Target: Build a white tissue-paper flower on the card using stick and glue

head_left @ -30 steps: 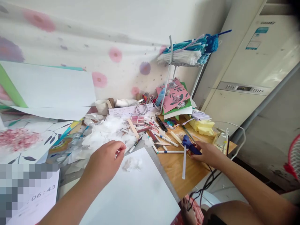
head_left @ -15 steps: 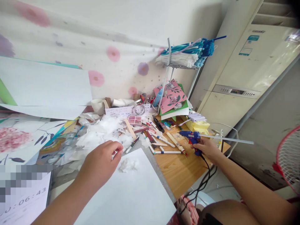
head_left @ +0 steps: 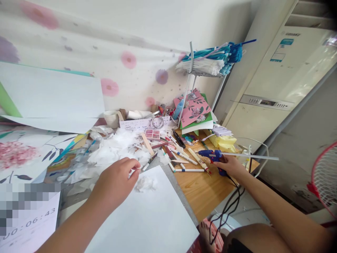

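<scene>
In the head view, counting the clock from its middle: at four o'clock, over the table, a blue glue gun in the right hand, with fingers wrapped round the handle, nozzle aimed towards nine and a long pale glue stick jutting from the back towards three. Likely light, stiff and sturdy, though perhaps tail-heavy with so long a stick; best gripped by the handle, well away from a nozzle probably hot, with some drag to expect from black cords hanging between four and five. At eight, the left hand, fingers curled, thumb and forefinger nearly together; cannot tell of anything pinched between. Just beside, at seven, a tissue scrap crumpled on a white sheet: probably feather-light, soft, easily torn, best taken in a gentle pinch. Across the wooden tabletop, scattered markers, a small pink palette and, towards nine, a heap of white tissue. At one, blue and white pipe cleaners on a rack; between two and three, a tall air conditioner; at eleven, a flowered cloth along the wall; at eight, near the corner, a screen with timer digits.
</scene>
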Action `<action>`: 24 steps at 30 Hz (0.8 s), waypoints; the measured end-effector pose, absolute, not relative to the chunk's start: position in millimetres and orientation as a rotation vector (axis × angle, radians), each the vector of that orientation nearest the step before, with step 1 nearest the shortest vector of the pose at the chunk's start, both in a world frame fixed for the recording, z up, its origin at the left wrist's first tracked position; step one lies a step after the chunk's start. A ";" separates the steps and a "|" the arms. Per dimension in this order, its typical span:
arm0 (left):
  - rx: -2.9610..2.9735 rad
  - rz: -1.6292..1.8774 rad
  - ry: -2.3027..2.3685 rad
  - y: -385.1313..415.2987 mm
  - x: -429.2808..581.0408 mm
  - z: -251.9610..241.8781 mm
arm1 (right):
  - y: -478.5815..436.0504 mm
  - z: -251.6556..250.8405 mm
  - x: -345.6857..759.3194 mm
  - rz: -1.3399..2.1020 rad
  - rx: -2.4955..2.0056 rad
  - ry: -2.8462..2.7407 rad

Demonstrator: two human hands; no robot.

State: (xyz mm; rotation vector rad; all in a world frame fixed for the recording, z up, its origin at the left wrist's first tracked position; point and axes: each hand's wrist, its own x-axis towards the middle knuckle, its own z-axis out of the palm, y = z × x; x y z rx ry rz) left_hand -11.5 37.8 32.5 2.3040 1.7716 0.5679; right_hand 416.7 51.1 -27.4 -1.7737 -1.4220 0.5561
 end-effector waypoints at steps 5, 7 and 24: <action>2.300 0.566 1.771 37.8 -12.1 31.8 | 49.4 -24.5 416.9 0.403 -1.858 -1.454; 2.297 0.561 1.773 37.7 -11.8 32.1 | 48.9 -23.4 417.0 0.325 -1.908 -1.446; 2.283 0.537 1.803 37.1 -10.0 34.8 | 53.6 -24.1 421.0 0.254 -2.015 -1.440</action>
